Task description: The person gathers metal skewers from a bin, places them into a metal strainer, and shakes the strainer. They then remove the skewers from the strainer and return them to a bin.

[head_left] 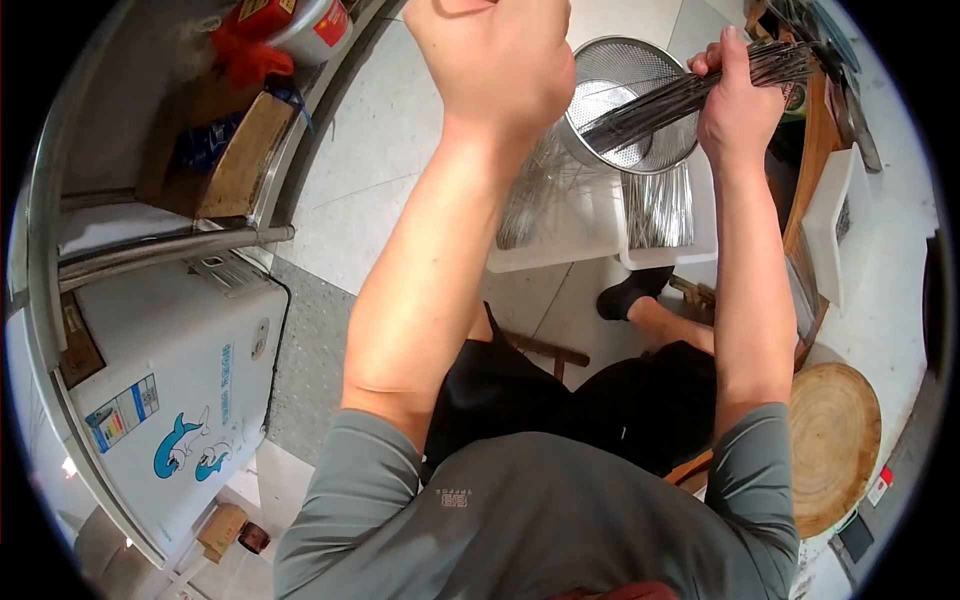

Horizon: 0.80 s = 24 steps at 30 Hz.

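My right hand (740, 105) is wrapped round a thick bundle of thin metal skewers (655, 108). The bundle slants down to the left, its lower end inside or over the mouth of a round wire-mesh strainer (622, 60). My left hand (500, 65) is a closed fist at the top edge, left of the strainer; whatever it may hold is hidden. Below the strainer, a white tub (706, 215) has many skewers (658, 210) lying in it. Beside that stands a paler tub (560, 257), also with thin skewers in it.
At left are a shelf with a cardboard box (235, 165) and a white bucket (315, 30), and a white appliance (180, 390) with dolphin pictures. A round wooden board (835, 450) and a white tray (828, 230) are at right. A wooden stool part (545, 348) shows between my legs.
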Tool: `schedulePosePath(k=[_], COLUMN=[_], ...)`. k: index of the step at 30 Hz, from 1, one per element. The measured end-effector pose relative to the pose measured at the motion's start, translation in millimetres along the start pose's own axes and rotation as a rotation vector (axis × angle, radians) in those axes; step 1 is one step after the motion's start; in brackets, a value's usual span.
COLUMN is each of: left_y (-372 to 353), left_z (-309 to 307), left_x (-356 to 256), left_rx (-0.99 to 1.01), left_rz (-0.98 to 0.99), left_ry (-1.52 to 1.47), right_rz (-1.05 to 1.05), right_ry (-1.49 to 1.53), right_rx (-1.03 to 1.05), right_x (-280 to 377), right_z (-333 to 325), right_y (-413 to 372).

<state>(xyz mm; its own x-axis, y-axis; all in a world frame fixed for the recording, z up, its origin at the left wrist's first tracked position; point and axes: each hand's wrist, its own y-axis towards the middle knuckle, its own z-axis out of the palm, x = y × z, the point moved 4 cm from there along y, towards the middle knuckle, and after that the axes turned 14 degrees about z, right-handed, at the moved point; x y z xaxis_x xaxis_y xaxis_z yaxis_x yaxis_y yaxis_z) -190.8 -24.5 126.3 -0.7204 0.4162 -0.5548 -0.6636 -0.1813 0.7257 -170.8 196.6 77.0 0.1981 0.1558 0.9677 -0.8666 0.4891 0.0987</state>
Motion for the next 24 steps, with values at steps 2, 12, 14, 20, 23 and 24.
schedulePosePath(k=[2,12,14,20,23,24], left_y=[3,5,4,-8,-14,-16], left_z=[-2,-10,-11,-11,-10,-11], left_x=[-11,-16,-15,-13,-8,-6], left_rx=[0.051,-0.230,-0.246,-0.172,-0.147,-0.133], left_rz=[0.149,-0.048,-0.087,-0.178,-0.211,-0.227], left_ry=[0.137,-0.085,-0.112,0.020,0.109,0.136], right_rz=[0.031,-0.018,-0.015,0.000,-0.010,-0.004], right_ry=[0.008,-0.067,-0.087,-0.292,-0.326,-0.346], right_rx=[-0.028,-0.020,-0.014,0.013,-0.020,-0.022], right_x=[4,23,21,-8,-26,-29], right_z=[3,15,15,19,14,15], right_y=[1,7,6,-4,-7,-10])
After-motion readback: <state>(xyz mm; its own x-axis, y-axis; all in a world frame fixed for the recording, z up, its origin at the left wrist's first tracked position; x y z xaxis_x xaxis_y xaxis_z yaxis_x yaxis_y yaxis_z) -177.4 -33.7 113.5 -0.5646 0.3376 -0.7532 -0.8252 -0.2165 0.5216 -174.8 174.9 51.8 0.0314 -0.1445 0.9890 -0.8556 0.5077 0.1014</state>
